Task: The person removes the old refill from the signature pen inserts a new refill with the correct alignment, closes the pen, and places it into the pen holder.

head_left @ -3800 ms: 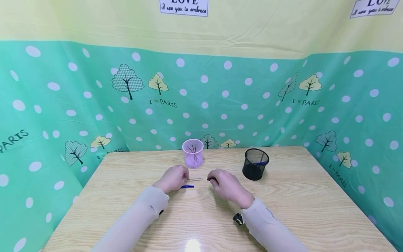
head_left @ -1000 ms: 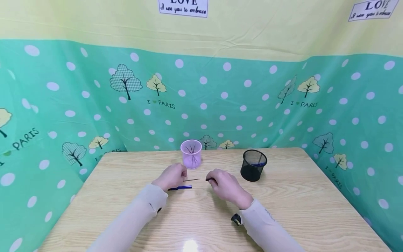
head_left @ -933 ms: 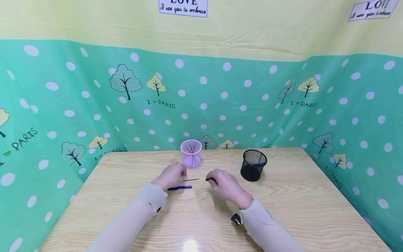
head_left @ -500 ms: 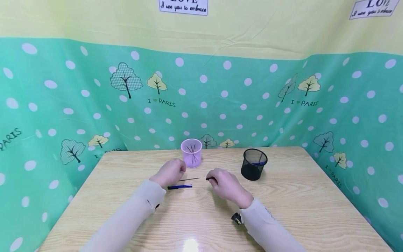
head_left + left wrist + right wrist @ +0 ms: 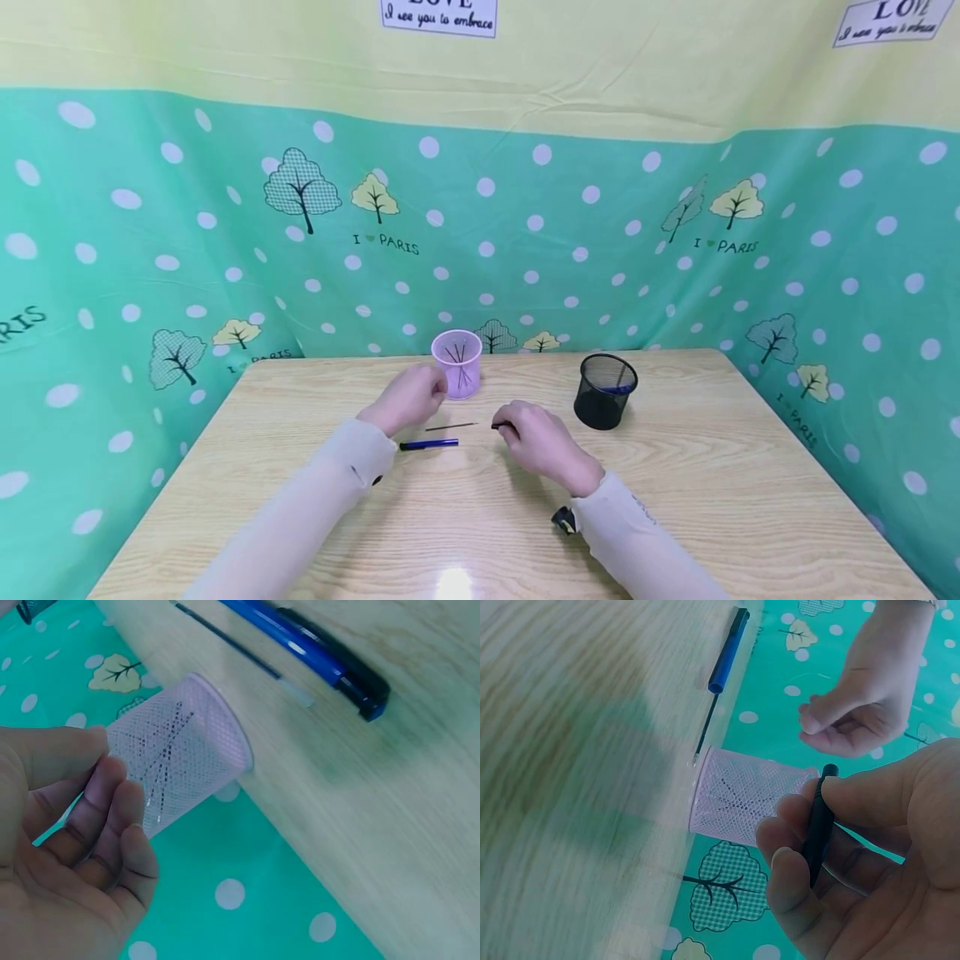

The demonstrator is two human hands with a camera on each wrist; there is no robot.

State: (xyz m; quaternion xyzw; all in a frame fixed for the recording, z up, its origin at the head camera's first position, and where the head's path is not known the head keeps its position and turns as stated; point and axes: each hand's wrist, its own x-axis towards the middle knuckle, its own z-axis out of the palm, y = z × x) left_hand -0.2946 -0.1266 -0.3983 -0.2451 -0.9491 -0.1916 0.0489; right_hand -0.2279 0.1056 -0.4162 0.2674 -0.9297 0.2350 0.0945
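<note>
In the head view my left hand point(image 5: 411, 398) is raised by the lilac mesh cup point(image 5: 452, 382), its fingers curled and its thumb meeting the fingertips. The left wrist view shows nothing in that hand. Below it a thin pen refill point(image 5: 452, 427) lies on the table, its pale tip pointing right. Nearer me rests a blue pen point(image 5: 429, 445) with a black clip. My right hand point(image 5: 542, 442) pinches a short black pen barrel point(image 5: 822, 825) between thumb and fingers, ribbed near its upper end. Several dark refills point(image 5: 739, 796) lean inside the lilac cup.
A black mesh cup point(image 5: 600, 408) with something blue in it stands at the right. The wooden table point(image 5: 720, 500) ends at a green spotted curtain point(image 5: 487, 275) behind both cups. A small black device point(image 5: 564, 521) sits at my right wrist.
My left hand has let go of the refill, leaving it on the table, and has risen toward the lilac cup. The blue pen is now uncovered. My right hand has hardly moved.
</note>
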